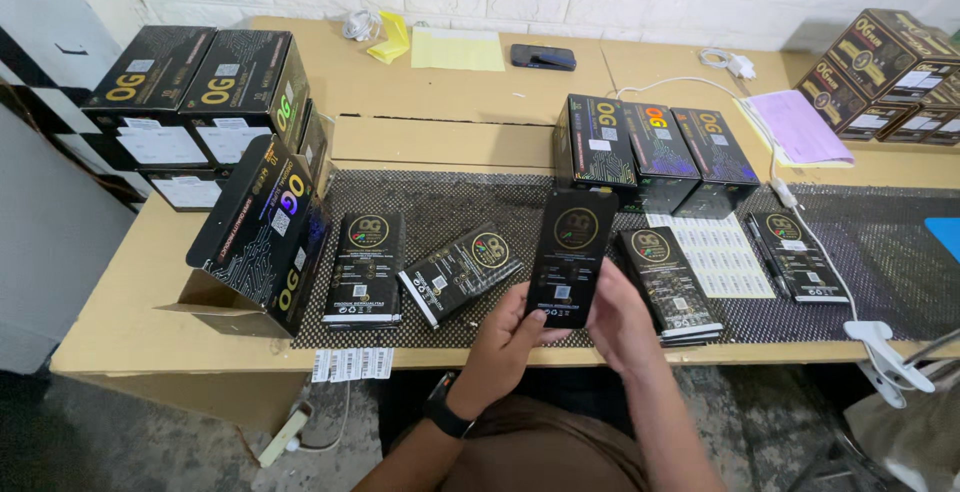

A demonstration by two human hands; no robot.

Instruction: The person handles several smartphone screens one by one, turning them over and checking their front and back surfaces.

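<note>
Lower edge of flat black rectangular package (571,257) covered by left hand (508,340) and right hand (618,320). Stacked black cardboard boxes (890,72) far right cut off by frame edge. Blue flat object (943,237) right, mostly cropped, unidentifiable.

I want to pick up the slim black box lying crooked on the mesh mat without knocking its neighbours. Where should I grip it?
Take the tilted slim box across its two long edges near the middle, coming from above. It lies flat and angled on the mesh mat, with open mat along both long sides, so fingers should fit there without touching the upright-lying box to its left.
</note>
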